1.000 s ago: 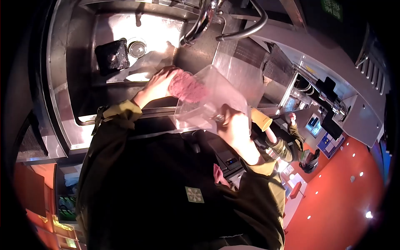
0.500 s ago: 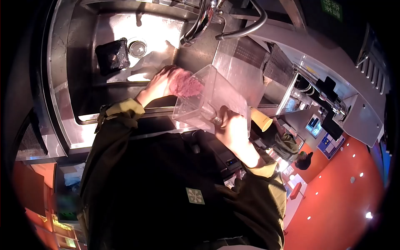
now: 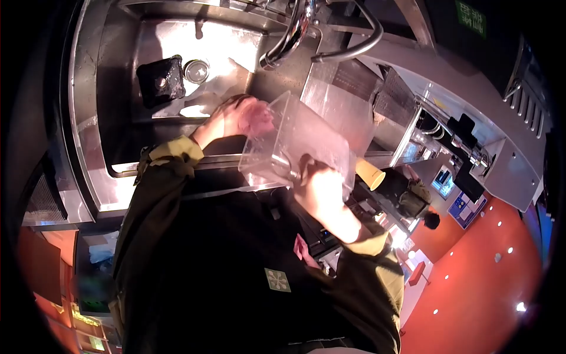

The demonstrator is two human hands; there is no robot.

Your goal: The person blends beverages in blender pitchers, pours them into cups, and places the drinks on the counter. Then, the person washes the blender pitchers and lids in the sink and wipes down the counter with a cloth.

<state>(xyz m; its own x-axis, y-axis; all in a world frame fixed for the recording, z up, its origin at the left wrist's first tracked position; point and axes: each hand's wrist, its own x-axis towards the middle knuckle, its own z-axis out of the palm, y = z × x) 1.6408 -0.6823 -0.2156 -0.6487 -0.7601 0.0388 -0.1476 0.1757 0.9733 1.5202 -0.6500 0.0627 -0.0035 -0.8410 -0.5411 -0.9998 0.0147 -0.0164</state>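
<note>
My left hand (image 3: 227, 121) is closed on a pink cloth (image 3: 257, 117), which is bunched up against the near-left end of a clear plastic jug (image 3: 315, 133). The jug is tilted on its side above the sink's front edge. My right hand (image 3: 321, 192) grips it by the handle, fingers wrapped round. In the sink (image 3: 121, 88) behind my left hand lie a black, wet square-shaped object (image 3: 161, 81) and a round drain fitting (image 3: 196, 71).
A metal faucet (image 3: 289, 38) and a curved pipe (image 3: 354, 50) reach over the sink's back right. A yellow cup (image 3: 370, 174) stands just right of the jug. Another person (image 3: 415, 200) is farther off at right. Something pink (image 3: 302, 248) shows beside my apron.
The jug has tipped and shifted slightly left with my right hand. The cloth has moved a little up and left along its end. The other person has shifted slightly.
</note>
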